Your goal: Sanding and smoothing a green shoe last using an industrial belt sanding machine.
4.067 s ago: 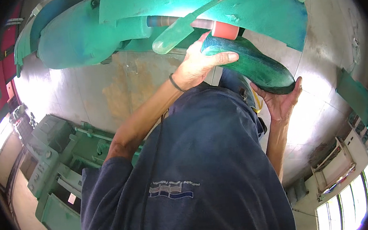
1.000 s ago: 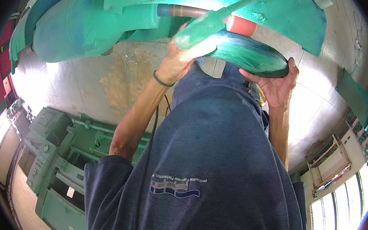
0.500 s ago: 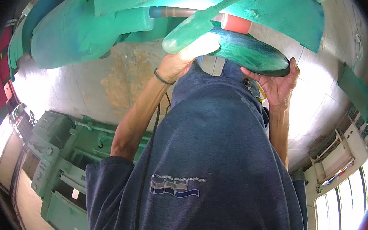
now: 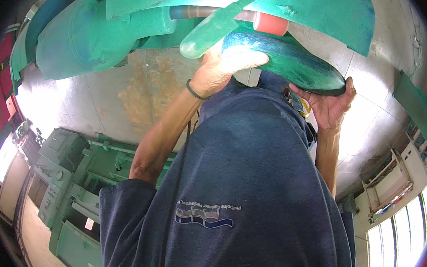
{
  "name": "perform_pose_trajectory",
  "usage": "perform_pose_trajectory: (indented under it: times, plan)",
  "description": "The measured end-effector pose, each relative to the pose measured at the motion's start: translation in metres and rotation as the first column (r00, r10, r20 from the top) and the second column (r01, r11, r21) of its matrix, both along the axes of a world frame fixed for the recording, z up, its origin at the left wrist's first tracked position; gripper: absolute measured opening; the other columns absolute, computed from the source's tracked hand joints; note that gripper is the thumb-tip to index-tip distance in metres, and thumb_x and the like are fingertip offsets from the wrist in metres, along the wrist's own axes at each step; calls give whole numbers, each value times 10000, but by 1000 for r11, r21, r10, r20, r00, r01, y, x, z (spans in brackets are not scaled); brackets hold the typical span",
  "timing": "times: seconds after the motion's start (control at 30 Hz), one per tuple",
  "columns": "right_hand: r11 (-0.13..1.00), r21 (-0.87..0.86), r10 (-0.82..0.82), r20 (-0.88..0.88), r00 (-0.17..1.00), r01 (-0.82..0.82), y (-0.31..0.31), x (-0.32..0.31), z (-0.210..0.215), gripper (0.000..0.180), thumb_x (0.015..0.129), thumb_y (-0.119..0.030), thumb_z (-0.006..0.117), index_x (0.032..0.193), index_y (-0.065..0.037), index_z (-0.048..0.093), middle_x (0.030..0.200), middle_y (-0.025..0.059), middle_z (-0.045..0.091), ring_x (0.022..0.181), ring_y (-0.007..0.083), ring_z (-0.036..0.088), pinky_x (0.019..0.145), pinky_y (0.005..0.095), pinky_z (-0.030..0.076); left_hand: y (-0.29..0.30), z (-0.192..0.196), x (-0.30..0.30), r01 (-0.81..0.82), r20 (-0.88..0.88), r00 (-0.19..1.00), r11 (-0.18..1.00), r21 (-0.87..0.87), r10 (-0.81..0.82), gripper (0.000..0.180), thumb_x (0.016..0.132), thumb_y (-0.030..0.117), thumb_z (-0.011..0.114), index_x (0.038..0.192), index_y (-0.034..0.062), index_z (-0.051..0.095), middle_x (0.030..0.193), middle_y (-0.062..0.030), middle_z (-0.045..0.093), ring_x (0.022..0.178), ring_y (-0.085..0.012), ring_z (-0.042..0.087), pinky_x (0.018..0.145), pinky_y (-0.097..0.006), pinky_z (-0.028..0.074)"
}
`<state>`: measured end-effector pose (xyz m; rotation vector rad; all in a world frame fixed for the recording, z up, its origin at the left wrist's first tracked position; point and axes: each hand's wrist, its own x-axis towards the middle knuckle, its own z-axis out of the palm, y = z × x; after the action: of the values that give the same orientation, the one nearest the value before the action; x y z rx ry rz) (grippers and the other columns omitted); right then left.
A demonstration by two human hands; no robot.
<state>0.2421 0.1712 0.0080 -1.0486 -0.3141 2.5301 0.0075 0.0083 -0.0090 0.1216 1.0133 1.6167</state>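
1. Left hand point(image 4: 221, 70): raised overhead, fingers wrapped over the upper end of one dark green curved piece point(image 4: 288, 62), thumb side toward the camera. Closed on that piece. One dark band point(image 4: 195, 91) around the wrist just below the hand.
2. Right hand point(image 4: 329, 105): palm up, fingers spread and cupped under the lower tip of the same curved piece, touching its underside. Not clamped; supporting from below.
3. Curved piece: one only, glossy, dark green, spanning from the left hand down to the right hand, tilted with the lower end at the right hand.
4. Directly above the left hand: one pale green tube point(image 4: 215, 30) with a rounded end, just beside the knuckles, and one rod with a red end point(image 4: 270, 24) touching or nearly touching the top of the curved piece; which of the two cannot be told.
5. Above both hands: one large green machine guard point(image 4: 324, 9), its lower edge close over the curved piece. Little open room upward.
6. Beyond the left hand, to its far side: one rounded green housing point(image 4: 90, 37), well apart from the fingers.
7. Open room: free space under the right hand and outward from it toward the bright concrete floor point(image 4: 381, 95); stained floor patch point(image 4: 142, 94) in the gap beside the left forearm.
8. Below both hands: blue shirt point(image 4: 248, 191) filling the lower centre, blocking sight of anything beneath the arms.
9. Well away from the left elbow: one grey-green machine point(image 4: 71, 180) with rails.
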Motion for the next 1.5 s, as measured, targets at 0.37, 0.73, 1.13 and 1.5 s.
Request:
perform_pose_trajectory:
  times: [0.37, 0.73, 1.13, 1.5]
  plan:
    - [997, -63, -48, -90, 995, 43, 5, 15, -13, 834, 922, -628, 570, 1451, -2, 416, 1508, 264, 418, 1383, 507, 408, 1043, 790, 363, 20, -4, 6, 5, -46, 999, 1000, 1, -5, 678, 821, 19, 819, 1397, -22, 465, 1202, -80, 665, 1100, -161, 646, 969, -318, 529]
    - [999, 2, -50, 66, 997, 50, 0, 17, -9, 850, 905, -616, 588, 1461, -4, 391, 1532, 254, 385, 1393, 505, 394, 1046, 790, 365, 21, 4, 8, 61, -49, 997, 997, -39, -63, 822, 765, 137, 905, 1422, -15, 434, 1216, -62, 639, 1145, -139, 590, 1005, -319, 479]
    - [996, -91, 29, 204, 979, -11, -108, -10, -65, 496, 983, -375, 465, 1280, 5, 583, 1182, 179, 676, 1081, 289, 671, 956, 451, 552, -23, 70, 48, 245, -932, 345, 969, -21, -107, 906, 598, 178, 944, 1382, 70, 504, 1333, -123, 591, 1221, -319, 609, 1026, -412, 492]
    - [886, -455, -55, -299, 953, -92, -121, -9, -125, 593, 947, -402, 516, 1380, 2, 503, 1300, 237, 593, 1154, 437, 615, 963, 558, 559, -70, -4, 58, 294, -806, 450, 916, -274, -385, 724, 812, 238, 805, 1455, 70, 518, 1213, -185, 686, 1067, -253, 670, 954, -347, 507]
